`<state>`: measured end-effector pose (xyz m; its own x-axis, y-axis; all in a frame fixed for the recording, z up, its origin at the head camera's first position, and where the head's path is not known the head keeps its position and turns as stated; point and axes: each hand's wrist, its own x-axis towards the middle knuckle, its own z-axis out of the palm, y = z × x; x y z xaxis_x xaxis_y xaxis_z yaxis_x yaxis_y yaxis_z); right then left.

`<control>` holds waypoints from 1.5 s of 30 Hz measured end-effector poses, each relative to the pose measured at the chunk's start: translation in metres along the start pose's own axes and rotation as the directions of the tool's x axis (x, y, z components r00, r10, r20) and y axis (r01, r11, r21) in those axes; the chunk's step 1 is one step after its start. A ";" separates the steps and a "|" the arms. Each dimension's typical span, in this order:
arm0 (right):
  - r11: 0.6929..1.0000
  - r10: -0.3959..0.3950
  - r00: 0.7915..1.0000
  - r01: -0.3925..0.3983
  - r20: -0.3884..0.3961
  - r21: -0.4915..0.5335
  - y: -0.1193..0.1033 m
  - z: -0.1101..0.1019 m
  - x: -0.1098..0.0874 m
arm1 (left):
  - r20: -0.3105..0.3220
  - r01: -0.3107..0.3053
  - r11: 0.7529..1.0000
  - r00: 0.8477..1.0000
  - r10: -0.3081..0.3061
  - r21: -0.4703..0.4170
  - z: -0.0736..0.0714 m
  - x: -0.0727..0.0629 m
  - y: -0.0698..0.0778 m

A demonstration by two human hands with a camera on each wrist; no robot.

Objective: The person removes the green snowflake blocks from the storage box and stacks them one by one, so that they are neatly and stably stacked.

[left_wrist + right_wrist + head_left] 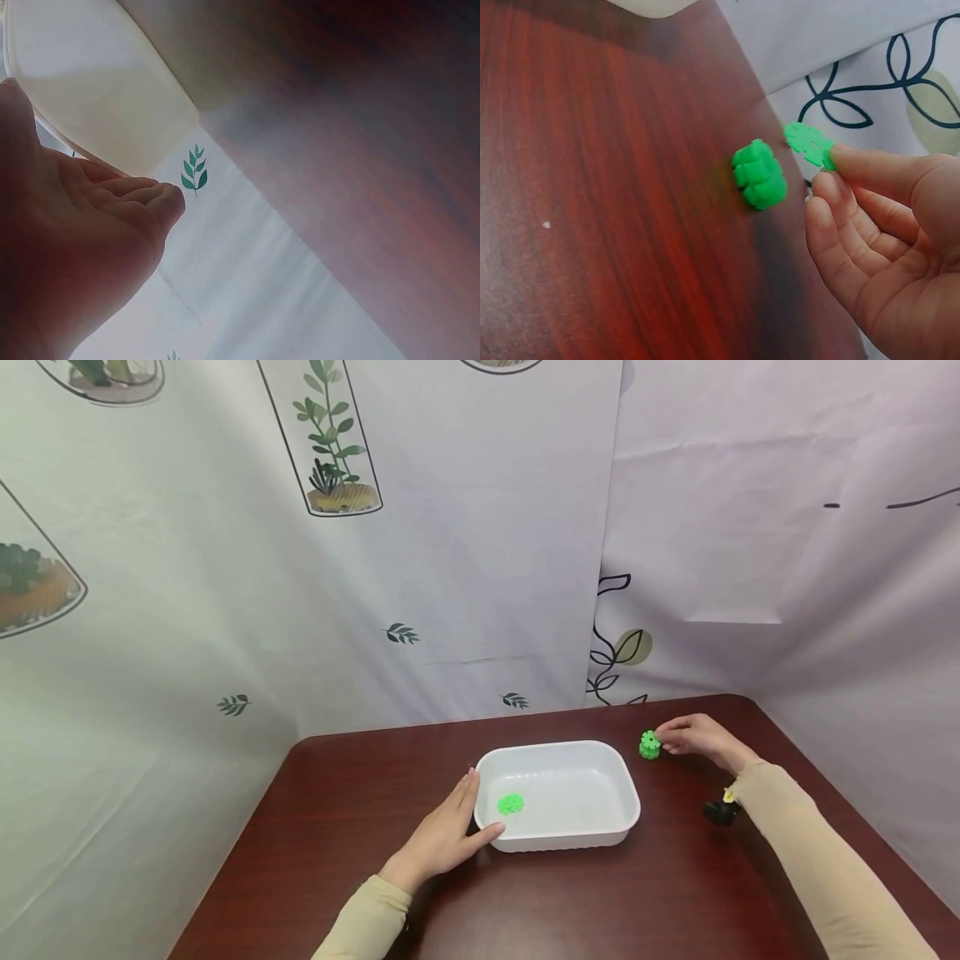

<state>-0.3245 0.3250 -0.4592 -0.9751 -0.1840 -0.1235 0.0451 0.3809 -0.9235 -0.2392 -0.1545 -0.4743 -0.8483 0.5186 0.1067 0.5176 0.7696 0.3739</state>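
Observation:
My right hand (699, 739) pinches a flat green notched disc (810, 144) between thumb and fingers. Just below it, a small stack of green notched discs (759, 175) stands on the table. A white rectangular dish (562, 839) sits left of that stack. Inside the dish, near its left end, lie green notched discs (511, 804); how many cannot be told. My left hand (442, 835) rests against the dish's left side, fingers straight along the wall and thumb at the front rim. The left wrist view shows this hand (97, 217) beside the dish wall (142, 90).
The dark red-brown table (360, 860) runs back to a white curtain (480, 568) printed with plants. A black object with a yellow flower (722, 811) is by the right wrist, partly under the sleeve (810, 852).

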 end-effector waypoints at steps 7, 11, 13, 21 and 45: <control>1.000 0.009 1.000 -0.009 0.004 0.005 0.004 0.004 0.001 | -0.013 -0.021 1.000 1.000 0.021 -0.005 0.001 0.000 0.001; 1.000 0.012 1.000 -0.012 0.008 0.014 0.007 0.006 0.002 | -0.016 -0.024 1.000 1.000 0.024 -0.005 0.003 0.000 0.000; 1.000 0.010 1.000 -0.010 0.019 0.014 0.009 0.006 0.003 | -0.014 -0.017 1.000 1.000 0.017 -0.007 0.003 -0.001 0.000; 1.000 0.021 1.000 -0.021 0.004 0.003 0.013 0.007 0.004 | -0.004 -0.004 1.000 1.000 0.004 -0.009 0.000 -0.001 0.001; 1.000 0.005 0.999 -0.006 -0.035 -0.013 0.016 0.009 0.004 | -0.002 0.001 1.000 1.000 -0.001 -0.012 0.001 0.001 0.001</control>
<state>-0.3261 0.3220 -0.4773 -0.9818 -0.1504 -0.1157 0.0479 0.3935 -0.9181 -0.2396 -0.1534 -0.4748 -0.8490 0.5171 0.1086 0.5155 0.7656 0.3848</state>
